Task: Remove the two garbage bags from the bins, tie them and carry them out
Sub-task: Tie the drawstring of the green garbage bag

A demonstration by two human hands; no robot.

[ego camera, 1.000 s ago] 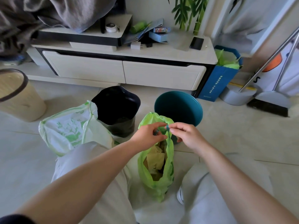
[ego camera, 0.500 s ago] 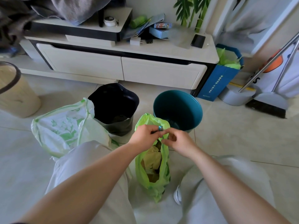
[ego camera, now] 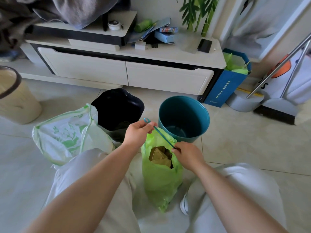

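A bright green garbage bag (ego camera: pixel 159 180) stands on the floor between my knees, its mouth open over brown paper waste. A teal drawstring (ego camera: pixel 161 134) runs taut from its rim. My left hand (ego camera: pixel 138 133) pinches the upper end of the drawstring, above the bag. My right hand (ego camera: pixel 186 154) grips the drawstring at the bag's right rim. A white garbage bag with green print (ego camera: pixel 67 133) sits to the left, its mouth gathered. Behind them stand a black bin (ego camera: pixel 117 106) and a teal bin (ego camera: pixel 184 117), both without bags.
A low white TV cabinet (ego camera: pixel 126 71) runs along the back wall. A beige bin (ego camera: pixel 15 98) stands at far left. A blue paper bag (ego camera: pixel 225 86), a dustpan and a broom (ego camera: pixel 276 110) stand at right. Tiled floor lies around the bags.
My hands were together at the green bag's mouth. They have drawn apart, the left up and the right down, stretching the teal drawstring between them.
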